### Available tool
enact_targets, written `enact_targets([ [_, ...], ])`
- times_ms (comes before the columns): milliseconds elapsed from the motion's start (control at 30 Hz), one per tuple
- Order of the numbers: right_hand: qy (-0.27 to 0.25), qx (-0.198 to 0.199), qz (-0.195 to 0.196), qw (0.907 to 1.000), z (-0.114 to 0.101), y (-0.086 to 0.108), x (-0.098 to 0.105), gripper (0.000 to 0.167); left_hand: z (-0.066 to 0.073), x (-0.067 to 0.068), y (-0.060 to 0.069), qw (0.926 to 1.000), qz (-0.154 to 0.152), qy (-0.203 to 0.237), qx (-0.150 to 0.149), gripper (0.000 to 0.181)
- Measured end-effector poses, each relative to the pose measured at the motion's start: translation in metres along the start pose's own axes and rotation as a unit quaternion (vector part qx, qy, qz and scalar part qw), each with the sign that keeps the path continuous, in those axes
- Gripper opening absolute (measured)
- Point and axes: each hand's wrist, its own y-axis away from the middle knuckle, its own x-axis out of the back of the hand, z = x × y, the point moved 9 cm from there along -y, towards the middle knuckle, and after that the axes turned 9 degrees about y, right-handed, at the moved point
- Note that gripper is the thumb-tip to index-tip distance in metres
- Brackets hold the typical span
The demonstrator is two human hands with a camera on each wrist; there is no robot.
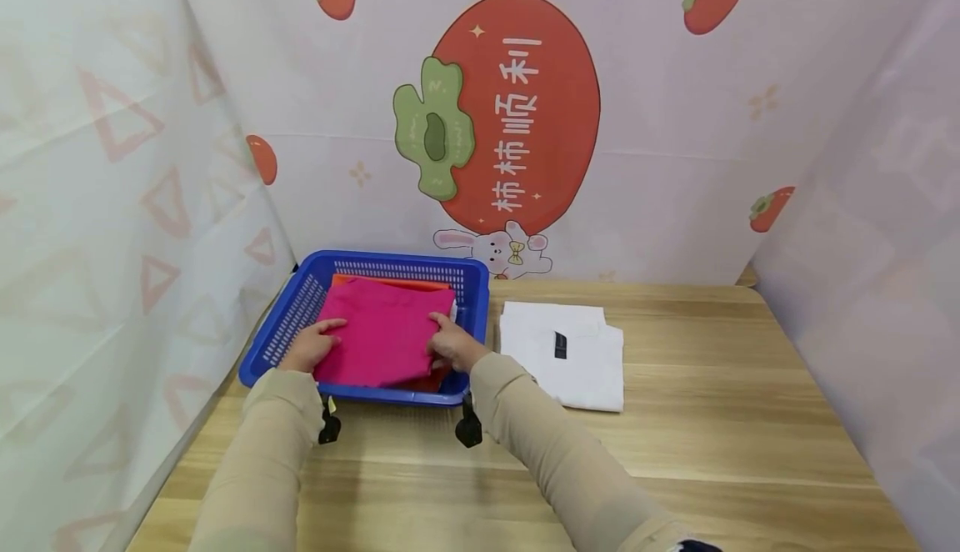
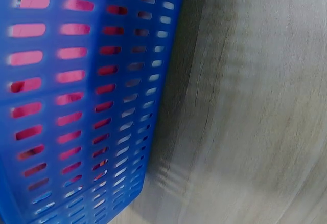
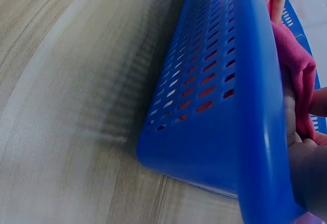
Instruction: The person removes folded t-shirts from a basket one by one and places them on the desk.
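Observation:
In the head view, a folded magenta cloth (image 1: pixel 378 331) lies over orange cloth (image 1: pixel 427 381) inside a blue basket (image 1: pixel 408 397). The left hand (image 1: pixel 311 345) grips the magenta cloth's left edge, thumb on top. The right hand (image 1: pixel 453 343) pinches its right edge, with the fingers curled under. Through the slots of the basket wall (image 2: pixel 92 96) the left wrist view shows pink and red fabric, but not the left hand. The right wrist view shows the right hand (image 3: pixel 306 157) inside the rim, its fingers round a bunched fold of the magenta cloth (image 3: pixel 296 63).
A folded white garment (image 1: pixel 562 360) with a dark label lies on the wooden table (image 1: pixel 712 419), just right of the basket. Two black clips or feet show at the basket's near side. Printed white cloth hangs behind and at both sides.

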Motion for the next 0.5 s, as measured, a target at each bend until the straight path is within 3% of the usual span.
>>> enact_targets([
  [300, 0.042, 0.022, 0.004, 0.9989, -0.0012, 0.0006, -0.0016, 0.073, -0.0017, -0.0055, -0.0064, 0.9995, 0.002, 0.026, -0.018, 0.044],
  [500, 0.072, 0.044, 0.03, 0.996, -0.0059, 0.0016, 0.0029, 0.069, -0.0006, -0.0005, -0.0075, 0.9986, 0.039, 0.035, -0.01, 0.044],
])
